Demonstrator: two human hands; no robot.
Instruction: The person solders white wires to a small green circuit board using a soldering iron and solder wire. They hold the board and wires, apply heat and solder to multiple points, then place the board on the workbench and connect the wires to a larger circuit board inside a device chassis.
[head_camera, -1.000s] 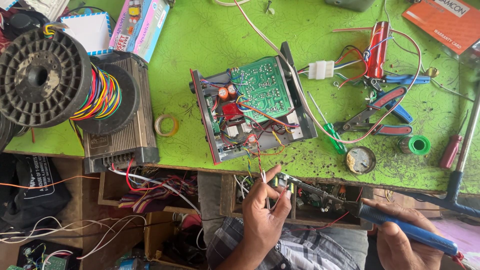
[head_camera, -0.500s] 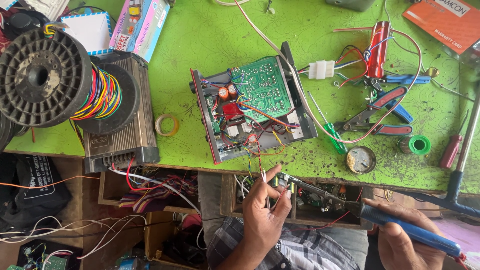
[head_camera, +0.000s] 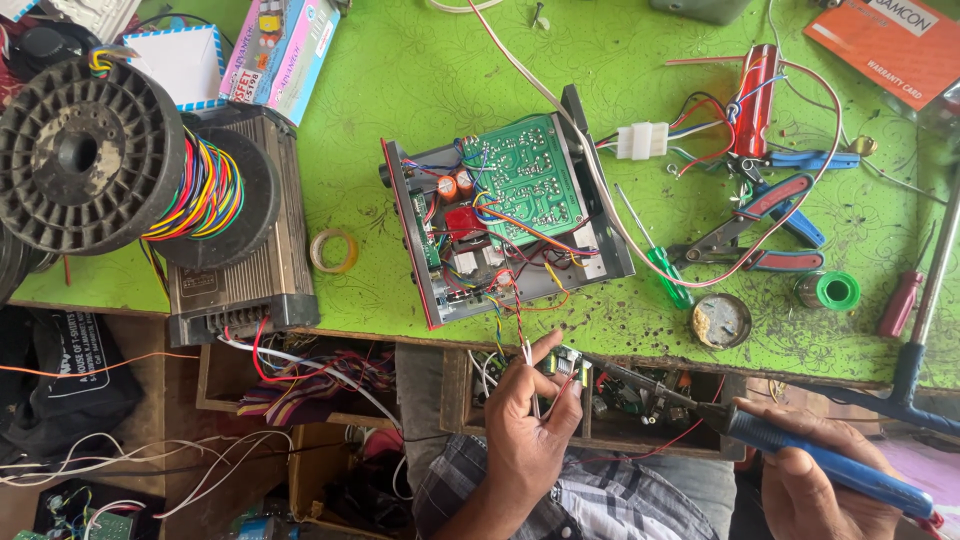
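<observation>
L hand (head_camera: 525, 425): fingers pinch small circuit module (head_camera: 567, 364) w/ wires, just below table front edge (head_camera: 300, 330) | R hand (head_camera: 815, 485): fist round blue soldering iron (head_camera: 800, 455), tip at module | open amplifier chassis (head_camera: 505, 215) near front edge.

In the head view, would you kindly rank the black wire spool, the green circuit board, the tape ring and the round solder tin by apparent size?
1. Black wire spool
2. Green circuit board
3. Round solder tin and tape ring: these two look about alike, so I would not rank them.
</observation>
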